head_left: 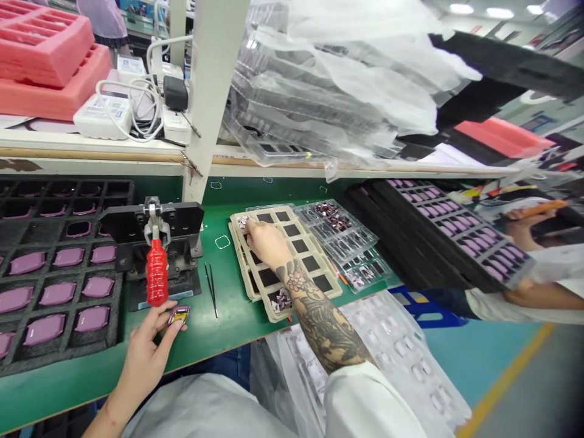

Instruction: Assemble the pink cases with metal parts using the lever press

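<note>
Between the thumb and fingers of my left hand [148, 347] is a small purple watch-like case [179, 315], its open side showing yellow and dark parts. It is held just over the green bench, in front of a toggle clamp's red handle [157, 277]. My right hand [268, 243] reaches to the far left compartment of a beige tray [298, 230]. Its fingers are bent down at small pale pieces [243, 222]; whether they grip one is hidden. More small pieces [281, 300] lie in the tray's near corner. Black tweezers [210, 290] rest between my hands.
At left, a black foam tray [119, 304] holds purple cases. Clear plastic trays [335, 213] with small parts lie beyond the beige tray. Stacked dark trays [387, 237] stand at right, near another person's hand [531, 213]. A white post [214, 91] and shelf edge cross above.
</note>
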`<state>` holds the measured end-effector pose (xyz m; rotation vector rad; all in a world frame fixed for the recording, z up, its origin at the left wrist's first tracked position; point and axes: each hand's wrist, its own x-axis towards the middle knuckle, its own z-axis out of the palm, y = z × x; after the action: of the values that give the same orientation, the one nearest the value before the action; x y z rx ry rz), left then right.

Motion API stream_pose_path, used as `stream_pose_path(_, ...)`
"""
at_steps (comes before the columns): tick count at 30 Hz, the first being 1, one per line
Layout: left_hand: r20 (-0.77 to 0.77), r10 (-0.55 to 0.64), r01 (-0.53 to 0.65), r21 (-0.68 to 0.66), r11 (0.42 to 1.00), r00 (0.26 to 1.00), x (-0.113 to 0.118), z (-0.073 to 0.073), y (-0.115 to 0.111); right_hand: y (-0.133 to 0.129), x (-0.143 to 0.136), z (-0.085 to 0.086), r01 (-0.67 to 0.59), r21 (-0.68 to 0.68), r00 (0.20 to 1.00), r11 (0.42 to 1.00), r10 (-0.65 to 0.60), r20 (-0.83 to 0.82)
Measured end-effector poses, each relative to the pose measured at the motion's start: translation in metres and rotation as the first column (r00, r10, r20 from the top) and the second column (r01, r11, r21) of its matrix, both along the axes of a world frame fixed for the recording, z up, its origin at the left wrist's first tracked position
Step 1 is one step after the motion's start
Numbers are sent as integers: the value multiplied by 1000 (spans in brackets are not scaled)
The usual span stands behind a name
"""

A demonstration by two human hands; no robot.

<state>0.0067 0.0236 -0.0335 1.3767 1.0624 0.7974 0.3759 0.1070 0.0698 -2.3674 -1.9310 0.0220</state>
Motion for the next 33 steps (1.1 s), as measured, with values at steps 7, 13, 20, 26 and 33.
stream_pose_path(7, -125, -58, 73, 119, 990, 990, 3, 27, 5, -51, -24, 6, 84, 341, 959, 936, 17, -284)
stream_pose_path(13, -104, -120, 136, 156, 978, 987, 12, 47, 10, -104, -118, -22, 74, 461, 516, 884, 362, -776)
stream_pose_path(20, -53, -87, 95, 171, 981, 995, 8, 52, -2, -118, -168, -46, 0, 480, 384, 877, 443, -810)
stream_pose_path(26, -44, -82, 88, 150, 985, 996, 7, 50, -13, -126, -171, -45, 67, 496, 357, 866, 444, -822)
stream_pose_path(33, -2, -52, 52, 166, 985, 999, 9, 49, -28, -138, -168, -50, 6, 479, 360, 878, 444, -820)
